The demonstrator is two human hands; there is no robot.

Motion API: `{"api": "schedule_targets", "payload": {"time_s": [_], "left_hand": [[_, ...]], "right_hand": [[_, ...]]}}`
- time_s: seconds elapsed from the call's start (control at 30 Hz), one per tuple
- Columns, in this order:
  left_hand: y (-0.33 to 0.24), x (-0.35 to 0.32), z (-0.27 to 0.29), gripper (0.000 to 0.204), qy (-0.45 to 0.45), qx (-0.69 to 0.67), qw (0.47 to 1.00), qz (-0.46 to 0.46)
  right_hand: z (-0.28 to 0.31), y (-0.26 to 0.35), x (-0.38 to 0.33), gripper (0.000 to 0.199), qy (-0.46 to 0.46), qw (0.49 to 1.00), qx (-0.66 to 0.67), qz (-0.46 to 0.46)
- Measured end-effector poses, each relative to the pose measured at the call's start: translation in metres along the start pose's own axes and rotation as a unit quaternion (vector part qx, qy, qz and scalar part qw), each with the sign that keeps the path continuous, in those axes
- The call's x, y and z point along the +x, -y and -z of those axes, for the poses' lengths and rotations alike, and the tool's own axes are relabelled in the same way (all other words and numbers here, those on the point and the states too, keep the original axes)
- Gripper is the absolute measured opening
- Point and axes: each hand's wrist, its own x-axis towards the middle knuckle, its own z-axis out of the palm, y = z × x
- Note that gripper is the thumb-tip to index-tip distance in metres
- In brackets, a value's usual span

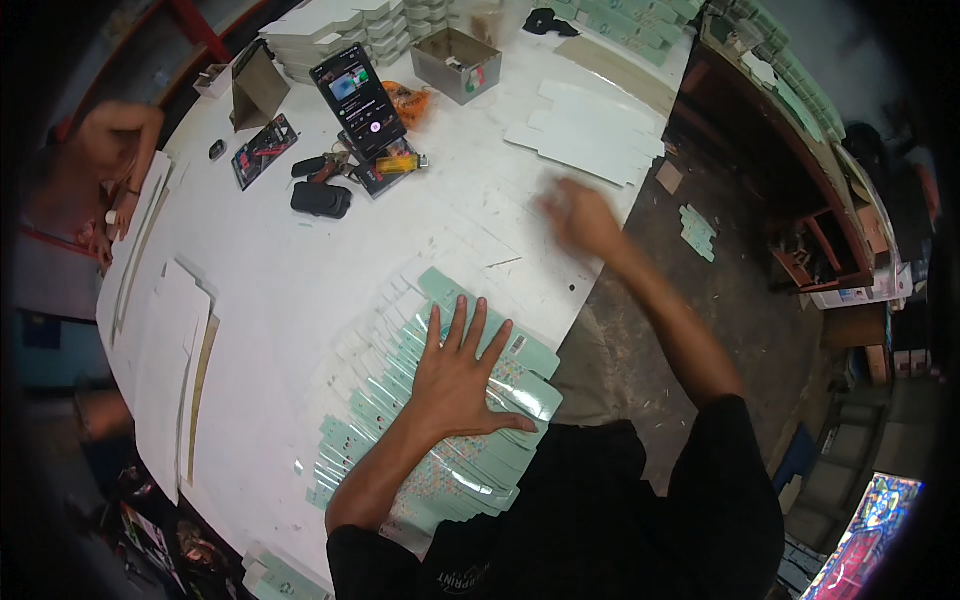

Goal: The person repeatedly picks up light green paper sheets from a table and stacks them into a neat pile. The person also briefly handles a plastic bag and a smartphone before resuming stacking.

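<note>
In the head view, I seem to be steadying a fanned stack of green carton blanks (pixel 465 465), which lies overlapped along the near side of the white table (pixel 262 330). As I judge it, the step in hand is one of holding that row in place, perhaps while its layers are spread or evened. A good next move would call for light, even pressure from the palm, because the glossy sheets look apt to slide over one another, and for the other hand to meet an edge cleanly without dragging the layers.

The stack is directly beneath my left hand (pixel 455 385), which rests flat on its upper part, fingers spread and thumb out toward its right edge; the hand is laid on top and grips nothing. The blanks reach out past it on both sides, more of them toward the lower left.

My right hand (pixel 578 220) is in the air, beyond the stack and to its right, clear of it. Its fingers look curled, but blur hides them, so I cannot tell whether they pinch anything. Farther beyond the stack, also rightward, lie white blanks (pixel 590 130); beyond it and slightly left, a phone (pixel 360 100) leans upright.
</note>
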Motion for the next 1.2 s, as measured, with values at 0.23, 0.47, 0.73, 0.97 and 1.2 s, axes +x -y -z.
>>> {"api": "schedule_targets", "payload": {"time_s": [0.23,0.47,0.73,0.97,1.2], "left_hand": [[0.007,0.003,-0.014,0.057,-0.008,-0.005,0.999,0.043],[0.006,0.001,-0.022,0.066,-0.085,0.006,0.996,0.031],[0.012,0.0,-0.017,0.101,0.003,0.063,0.998,-0.007],[0.002,0.0,-0.004,0.069,-0.038,-0.011,0.999,-0.002],[0.005,0.001,-0.021,0.051,-0.052,0.0,0.998,0.031]], "right_hand": [[0.009,0.018,-0.019,0.051,0.063,0.99,0.121,0.016],[-0.001,0.055,-0.017,0.037,0.058,0.995,-0.061,0.06],[0.015,0.082,-0.037,0.016,0.348,0.915,0.204,0.007],[0.018,-0.048,0.017,0.05,0.047,0.995,-0.06,-0.069],[0.011,0.062,-0.007,0.02,0.13,0.979,0.146,-0.051]]}}
